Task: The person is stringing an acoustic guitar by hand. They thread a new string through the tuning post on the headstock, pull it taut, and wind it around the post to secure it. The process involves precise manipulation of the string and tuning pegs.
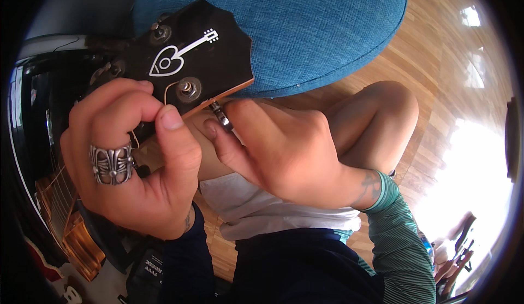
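The black headstock [218,47] of a guitar, with a white guitar-shaped decal [177,55], tilts across the upper left. A copper-coloured string [166,92] curves from the nearest tuning post [188,87] to my left hand [147,167]. That hand is closed, thumb and index finger pinching the string; a broad silver ring [111,164] sits on one finger. At the headstock's near edge, my right hand [289,151] is closed around a shiny metal tuning peg [220,115], its thumb and bent index finger on either side. My left hand hides the headstock's lower part.
Beyond the headstock is a round blue fabric seat [322,25]. My bare knee [387,107] lies right of it, above a wooden floor [431,42]. At the left edge are several strings [61,195] over a brown wooden body [82,244]. A dark bag [147,268] lies below.
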`<action>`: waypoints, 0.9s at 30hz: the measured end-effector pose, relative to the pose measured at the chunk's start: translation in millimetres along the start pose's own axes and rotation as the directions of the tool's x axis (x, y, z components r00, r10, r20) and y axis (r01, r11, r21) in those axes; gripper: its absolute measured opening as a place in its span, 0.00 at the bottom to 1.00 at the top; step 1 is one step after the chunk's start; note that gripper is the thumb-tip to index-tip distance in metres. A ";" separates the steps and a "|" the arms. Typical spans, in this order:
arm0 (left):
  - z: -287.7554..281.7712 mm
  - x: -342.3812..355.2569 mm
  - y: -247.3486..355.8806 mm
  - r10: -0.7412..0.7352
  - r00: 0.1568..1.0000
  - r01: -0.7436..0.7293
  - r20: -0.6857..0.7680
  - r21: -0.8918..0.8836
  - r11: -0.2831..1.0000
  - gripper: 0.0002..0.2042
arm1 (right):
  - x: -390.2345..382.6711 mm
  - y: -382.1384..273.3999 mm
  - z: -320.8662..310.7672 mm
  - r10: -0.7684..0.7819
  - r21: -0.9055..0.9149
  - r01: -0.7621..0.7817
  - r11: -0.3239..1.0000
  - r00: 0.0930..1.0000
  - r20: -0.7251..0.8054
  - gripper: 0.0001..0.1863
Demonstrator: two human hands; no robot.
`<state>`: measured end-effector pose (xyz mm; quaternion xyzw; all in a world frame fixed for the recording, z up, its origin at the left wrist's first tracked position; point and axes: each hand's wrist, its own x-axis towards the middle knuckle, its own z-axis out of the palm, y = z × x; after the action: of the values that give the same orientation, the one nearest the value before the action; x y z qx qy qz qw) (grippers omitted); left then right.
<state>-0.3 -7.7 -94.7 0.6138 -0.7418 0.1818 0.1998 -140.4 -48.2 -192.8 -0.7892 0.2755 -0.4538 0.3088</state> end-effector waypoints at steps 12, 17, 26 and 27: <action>2.2 3.5 -4.4 0.022 1.000 -0.022 -0.020 0.000 1.000 0.03 | 7.8 -15.0 2.7 0.408 0.824 -0.558 0.101 0.778 0.477 0.15; -2.4 3.4 -5.6 0.024 1.000 -0.024 -0.004 0.019 1.000 0.03 | 5.8 1.2 14.4 -0.085 -0.133 0.065 0.989 0.986 -0.146 0.12; -2.0 4.4 -10.5 0.011 1.000 -0.011 0.007 -0.033 0.999 0.03 | 21.7 -8.1 -15.9 0.281 0.683 -0.727 -0.073 0.642 0.714 0.24; -0.7 2.2 -8.6 0.005 1.000 -0.005 0.001 -0.041 0.999 0.03 | 24.9 -6.8 -16.8 0.208 0.627 -0.735 -0.259 0.592 0.779 0.24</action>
<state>7.9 -10.7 -92.8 0.6077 -0.7471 0.1668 0.2113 -143.5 -65.5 -167.5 -0.2207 0.1128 -0.1706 0.9536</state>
